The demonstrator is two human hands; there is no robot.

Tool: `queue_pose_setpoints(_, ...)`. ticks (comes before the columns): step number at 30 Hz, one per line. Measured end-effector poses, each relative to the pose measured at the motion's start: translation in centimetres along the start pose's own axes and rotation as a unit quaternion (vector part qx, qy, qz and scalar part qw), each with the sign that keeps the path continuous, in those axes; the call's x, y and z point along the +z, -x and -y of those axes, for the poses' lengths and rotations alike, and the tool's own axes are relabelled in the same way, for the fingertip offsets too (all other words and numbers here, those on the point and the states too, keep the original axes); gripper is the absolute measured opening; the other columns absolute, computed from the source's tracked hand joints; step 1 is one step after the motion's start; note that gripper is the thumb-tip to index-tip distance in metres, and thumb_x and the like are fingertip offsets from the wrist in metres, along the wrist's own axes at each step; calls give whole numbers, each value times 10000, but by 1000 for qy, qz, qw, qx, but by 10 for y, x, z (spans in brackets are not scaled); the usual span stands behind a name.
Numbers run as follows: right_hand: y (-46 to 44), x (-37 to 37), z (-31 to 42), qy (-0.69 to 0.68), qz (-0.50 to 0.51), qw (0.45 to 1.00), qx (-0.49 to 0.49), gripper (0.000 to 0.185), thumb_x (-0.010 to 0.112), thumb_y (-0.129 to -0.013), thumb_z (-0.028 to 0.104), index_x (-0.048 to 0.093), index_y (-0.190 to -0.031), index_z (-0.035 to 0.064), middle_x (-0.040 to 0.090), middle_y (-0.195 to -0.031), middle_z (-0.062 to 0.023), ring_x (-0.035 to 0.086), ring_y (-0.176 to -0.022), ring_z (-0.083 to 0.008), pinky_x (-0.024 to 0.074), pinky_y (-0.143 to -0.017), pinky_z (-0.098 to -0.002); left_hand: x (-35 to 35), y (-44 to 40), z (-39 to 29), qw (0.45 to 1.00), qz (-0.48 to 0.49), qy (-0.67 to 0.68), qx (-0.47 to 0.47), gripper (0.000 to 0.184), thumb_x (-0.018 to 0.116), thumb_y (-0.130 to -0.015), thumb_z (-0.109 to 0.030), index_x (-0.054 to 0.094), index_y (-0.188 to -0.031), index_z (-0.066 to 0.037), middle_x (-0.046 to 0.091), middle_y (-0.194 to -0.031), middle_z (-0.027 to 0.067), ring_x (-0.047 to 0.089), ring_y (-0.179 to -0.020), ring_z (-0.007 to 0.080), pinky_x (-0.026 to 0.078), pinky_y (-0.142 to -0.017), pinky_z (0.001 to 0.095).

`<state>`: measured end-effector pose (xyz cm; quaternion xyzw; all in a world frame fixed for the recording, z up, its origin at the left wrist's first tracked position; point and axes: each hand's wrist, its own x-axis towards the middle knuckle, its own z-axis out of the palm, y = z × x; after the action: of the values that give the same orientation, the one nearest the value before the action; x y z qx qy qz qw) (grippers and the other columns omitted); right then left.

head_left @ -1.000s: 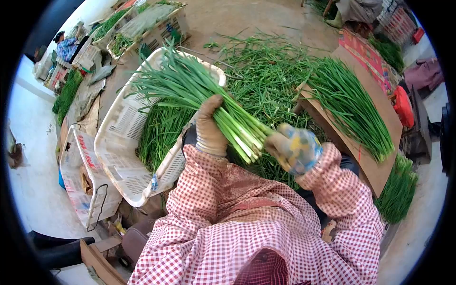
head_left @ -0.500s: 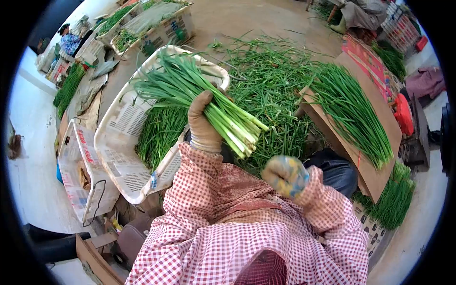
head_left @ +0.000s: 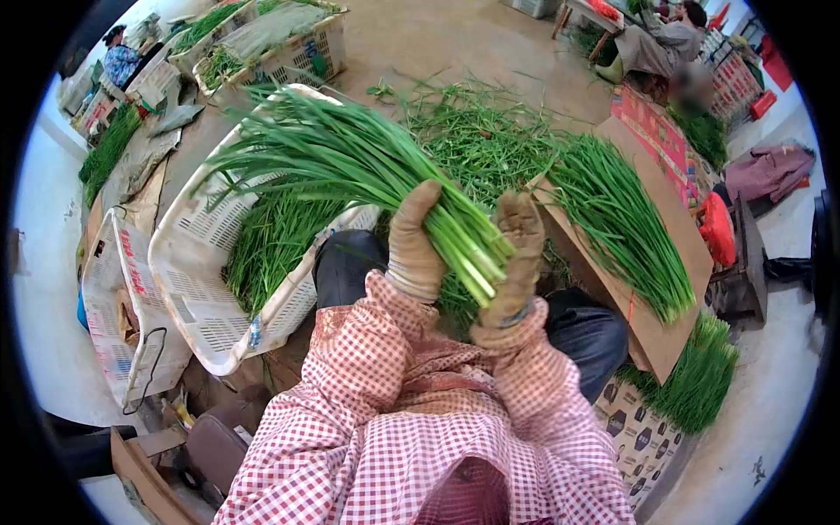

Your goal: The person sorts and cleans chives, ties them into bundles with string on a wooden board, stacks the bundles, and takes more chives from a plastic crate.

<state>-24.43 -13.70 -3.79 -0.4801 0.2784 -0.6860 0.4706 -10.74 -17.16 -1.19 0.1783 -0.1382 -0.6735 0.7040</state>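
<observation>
A bundle of long green stalks (head_left: 367, 157) is held in front of me, leaves to the upper left and pale cut ends to the lower right. My left hand (head_left: 415, 245), in a soiled work glove, is wrapped round the bundle near its pale ends. My right hand (head_left: 518, 254), gloved too, has its palm up against the cut ends, fingers stretched out. Left of my knees stands a white plastic basket (head_left: 188, 254) with more green stalks (head_left: 271, 249) inside. Loose leaves (head_left: 490, 140) are heaped on the floor ahead.
On the right, a brown board (head_left: 564, 206) carries a pile of stalks (head_left: 617, 219); another pile (head_left: 700, 376) stands below it. A second white crate (head_left: 127, 324) is at the left. People sit at the far left (head_left: 120, 61) and far right (head_left: 682, 35).
My right hand has risen from below the bundle, opened, and come against the cut ends. The bundle has shifted slightly right in my left hand. The view has turned a little.
</observation>
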Motion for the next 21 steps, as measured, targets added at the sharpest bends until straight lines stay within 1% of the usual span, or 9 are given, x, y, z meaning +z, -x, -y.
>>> queue_pose_setpoints(2, -4, 26, -6, -16, -10, 999, -32, 872, 581, -893, 604, 304, -1467, 7, 404, -1462, -127, 390, -1361, -241, 293, -1154, -378, -3, -2, -2, 997, 5, 64, -40, 281, 724, -822, -200, 642, -1037, -37, 678, -915, 81, 662, -847, 220, 570, -784, 388)
queue_pose_setpoints(4, -13, 4, 2, 3, -11, 1000, -14, 954, 622, -815, 679, 339, -1458, 33, 432, -1444, -94, 410, -1347, -230, 308, -1143, -382, -10, -1, -1, 998, -11, 56, -40, 292, 725, -819, -196, 641, -1046, -31, 679, -915, 83, 664, -842, 220, 575, -780, 387)
queue_pose_setpoints(6, -32, -16, 31, 151, -35, 977, 143, 1041, 676, -714, 737, 365, -1460, 80, 474, -1394, -64, 459, -1300, -235, 328, -1121, -395, -11, 5, 1, 998, -35, 39, -41, 337, 735, -807, -188, 631, -1078, -17, 678, -925, 91, 667, -853, 217, 587, -774, 386)
queue_pose_setpoints(7, -42, -31, 40, 131, 78, 981, 121, 1093, 726, -679, 720, 351, -1470, 66, 489, -1362, -78, 477, -1277, -239, 361, -1090, -398, -13, 6, 4, 997, -38, 46, -40, 337, 735, -807, -188, 631, -1078, -17, 678, -925, 91, 667, -853, 217, 587, -774, 386)
queue_pose_setpoints(9, -46, -29, 70, 335, 199, 906, 166, 1134, 805, -655, 628, 308, -1485, 37, 502, -1360, -127, 489, -1275, -262, 389, -1067, -373, -15, 4, 14, 998, 0, 23, -65, 374, 720, -817, -190, 624, -1126, -2, 688, -983, 105, 671, -887, 233, 583, -809, 395)
queue_pose_setpoints(12, -43, -5, 73, 509, 316, 776, 198, 1190, 884, -616, 392, 198, -1504, -4, 500, -1378, -230, 505, -1280, -336, 392, -1077, -361, -8, -2, 29, 998, 9, -28, -48, 398, 710, -804, -178, 615, -1145, 3, 681, -1002, 118, 664, -887, 231, 563, -822, 381)
queue_pose_setpoints(15, -28, -13, 34, 489, 255, 820, 152, 1071, 838, -678, 201, 181, -1499, 2, 528, -1344, -205, 537, -1242, -311, 438, -1031, -364, 0, -8, 37, 999, -1, -38, 1, 396, 709, -771, -132, 622, -1138, -13, 680, -994, 93, 656, -881, 228, 540, -829, 365)
queue_pose_setpoints(18, -29, -32, 4, 476, 208, 847, 115, 910, 765, -739, 84, 240, -1479, 25, 555, -1299, -159, 566, -1194, -278, 462, -993, -344, -13, -17, 41, 991, 31, 15, -132, 367, 738, -740, -123, 653, -1083, -22, 688, -1008, 82, 658, -875, 222, 544, -827, 380)
queue_pose_setpoints(21, -46, -37, 5, 517, 221, 825, 60, 814, 707, -769, 25, 279, -1461, 46, 566, -1268, -118, 574, -1170, -249, 469, -974, -329, 1, -22, 32, 991, 50, 41, -118, 325, 740, -746, -126, 671, -1046, -19, 693, -993, 79, 661, -885, 231, 538, -855, 385)
